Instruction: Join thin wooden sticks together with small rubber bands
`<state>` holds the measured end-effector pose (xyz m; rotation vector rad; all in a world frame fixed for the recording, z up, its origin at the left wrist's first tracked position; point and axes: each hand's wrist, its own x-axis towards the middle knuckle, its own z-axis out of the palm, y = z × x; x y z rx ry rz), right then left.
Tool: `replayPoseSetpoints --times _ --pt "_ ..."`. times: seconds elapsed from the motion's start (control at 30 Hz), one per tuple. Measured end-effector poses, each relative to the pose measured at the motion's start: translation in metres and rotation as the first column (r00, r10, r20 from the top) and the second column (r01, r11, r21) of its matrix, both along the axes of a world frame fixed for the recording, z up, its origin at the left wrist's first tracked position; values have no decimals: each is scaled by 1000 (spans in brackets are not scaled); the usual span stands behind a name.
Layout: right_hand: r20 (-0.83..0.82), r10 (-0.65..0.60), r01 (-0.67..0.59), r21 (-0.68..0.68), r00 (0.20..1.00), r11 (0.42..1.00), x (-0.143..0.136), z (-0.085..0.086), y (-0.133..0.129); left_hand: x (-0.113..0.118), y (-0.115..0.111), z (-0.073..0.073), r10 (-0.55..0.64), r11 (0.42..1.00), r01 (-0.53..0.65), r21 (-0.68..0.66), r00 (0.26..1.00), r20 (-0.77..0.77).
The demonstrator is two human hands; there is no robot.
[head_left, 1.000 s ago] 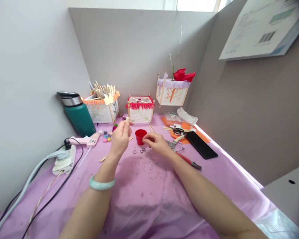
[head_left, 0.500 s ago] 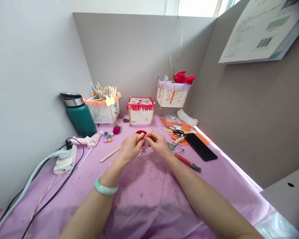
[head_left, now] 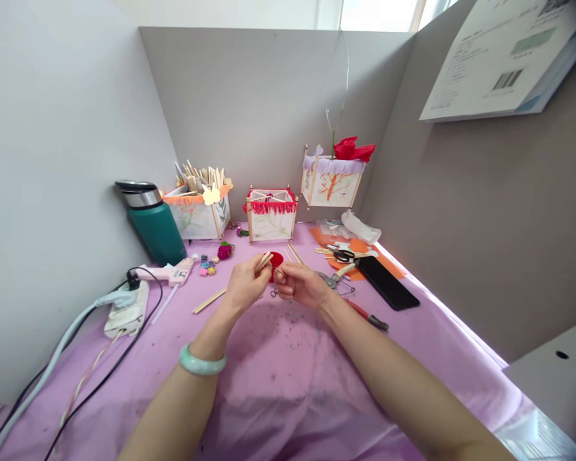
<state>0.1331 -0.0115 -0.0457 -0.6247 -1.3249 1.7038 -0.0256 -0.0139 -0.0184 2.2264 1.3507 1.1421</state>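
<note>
Grips wooden sticks in the left hand, with fingers curled firmly around them and only the far ends showing past the thumb. Holds them above the purple cloth, just on the near side of the red cup, probably for a steady grip and free ends open to the other hand. Pinches thumb and forefinger of the right hand close beside those ends; cannot tell whether grasping something tiny there or nothing.

Points the sticks forward and slightly right, toward the cup, with the long axis slanting from the left palm up to the exposed ends; cannot tell the full length, hidden in the fist. Has small dark rings lying on the cloth between the hands, likely for easy fingertip reach. Has a loose stick at the left, roughly parallel to the held ones, and pliers partly behind the right wrist, perhaps aside yet handy
</note>
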Motion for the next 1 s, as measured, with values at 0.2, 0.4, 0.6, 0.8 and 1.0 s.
replayPoseSetpoints --times 0.2,0.4,0.6,0.8,1.0 --pt "423 -82 -32 255 903 966 1 -3 1 -6 2 0 -91 996 91 12 995 -32" --pt "352 -342 213 357 872 910 11 5 3 -7 -2 1 -185 976 177 -130 982 -47" --pt "229 -561 298 657 796 692 18 5 9 -8 -1 -1 -230 969 213 -128 963 -140" --pt "323 -665 171 807 674 565 22 5 5 -7 1 -9 -128 990 143 7 901 -414" --pt "410 -655 56 821 635 568 29 6 5 -9 3 -12 -71 993 109 44 854 -515"
